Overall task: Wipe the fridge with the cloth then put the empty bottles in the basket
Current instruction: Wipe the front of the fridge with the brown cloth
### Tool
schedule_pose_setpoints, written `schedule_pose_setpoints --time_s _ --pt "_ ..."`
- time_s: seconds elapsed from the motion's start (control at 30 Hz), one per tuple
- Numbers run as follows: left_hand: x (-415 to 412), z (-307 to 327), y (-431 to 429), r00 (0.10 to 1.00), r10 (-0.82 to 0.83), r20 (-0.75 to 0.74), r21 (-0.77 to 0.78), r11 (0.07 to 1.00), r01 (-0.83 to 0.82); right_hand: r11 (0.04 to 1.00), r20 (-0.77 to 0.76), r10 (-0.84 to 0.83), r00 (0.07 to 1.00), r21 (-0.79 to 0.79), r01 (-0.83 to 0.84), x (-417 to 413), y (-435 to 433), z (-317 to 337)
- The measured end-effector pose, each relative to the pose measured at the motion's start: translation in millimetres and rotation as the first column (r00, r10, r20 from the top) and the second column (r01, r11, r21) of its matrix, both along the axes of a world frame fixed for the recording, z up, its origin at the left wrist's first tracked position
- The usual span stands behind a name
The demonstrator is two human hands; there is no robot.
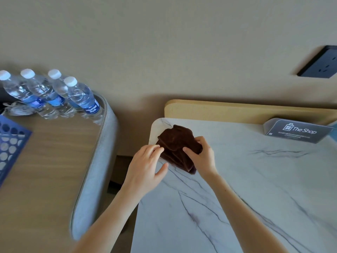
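Note:
A dark brown cloth (175, 143) lies bunched near the far left corner of a white marble-patterned top (255, 179). My right hand (200, 156) grips the cloth's right side, thumb and fingers curled round the fabric. My left hand (147, 165) rests at the cloth's left edge with its fingers spread and fingertips touching the fabric. Several clear water bottles (54, 94) with white caps and blue labels stand in a cluster at the back of a wooden table (45, 170) on the left. A blue perforated basket (9, 148) shows at the left edge.
A grey sign reading "The Shop" (297, 131) stands at the back right of the marble top, before a wooden backboard (237, 110). A dark wall socket (322, 63) sits upper right. A gap separates the wooden table's grey padded rim (94, 179) from the marble top.

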State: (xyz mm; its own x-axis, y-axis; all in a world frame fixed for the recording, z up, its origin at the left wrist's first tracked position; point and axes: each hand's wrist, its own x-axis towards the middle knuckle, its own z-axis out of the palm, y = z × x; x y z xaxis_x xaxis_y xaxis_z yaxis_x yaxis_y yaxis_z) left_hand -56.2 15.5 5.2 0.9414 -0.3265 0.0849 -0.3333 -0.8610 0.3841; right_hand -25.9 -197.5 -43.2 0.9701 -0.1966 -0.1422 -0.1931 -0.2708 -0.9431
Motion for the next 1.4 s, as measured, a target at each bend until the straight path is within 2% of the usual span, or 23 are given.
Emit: schedule_pose_setpoints --time_s 0.17,0.37,0.57,0.8,0.97,1.1,1.23,1.4 --pt "-28.9 16.1 4.2 0.999 -0.008 0.034 0.007 1.0 0.008 0.987 0.024 -0.124 0.992 0.108 0.121 -50.5 3.2 19.2" --pt "-73.2 38.1 5.1 0.997 -0.023 0.076 -0.016 1.0 0.024 0.957 0.037 -0.176 0.984 0.24 0.162 -112.5 2.0 47.1" --pt "-117.4 63.9 6.7 0.985 -0.033 0.172 -0.054 0.998 0.043 0.947 0.164 -0.118 0.979 0.315 0.061 -162.7 -1.8 86.5" --pt "-153.8 91.7 3.5 0.963 -0.028 0.269 -0.101 0.993 0.057 0.963 0.312 -0.062 0.948 0.269 -0.026 -204.8 -8.3 130.4" --pt "-184.4 79.5 2.6 0.977 -0.035 0.211 -0.108 0.992 0.059 0.937 0.201 -0.077 0.977 0.349 0.002 -244.7 -3.7 126.6" --pt "-214.1 57.9 6.0 0.987 -0.08 0.142 -0.07 0.993 0.09 0.935 0.117 -0.093 0.989 0.351 0.046 -281.8 3.2 112.6" --pt "-245.6 47.2 16.0 0.989 -0.08 0.126 -0.06 0.994 0.088 0.958 0.112 -0.124 0.986 0.273 0.089 -318.6 14.2 105.2" --pt "-294.2 55.1 39.2 0.985 -0.09 0.15 -0.085 0.991 0.104 0.945 0.15 -0.158 0.976 0.311 0.105 -373.9 38.8 107.8"
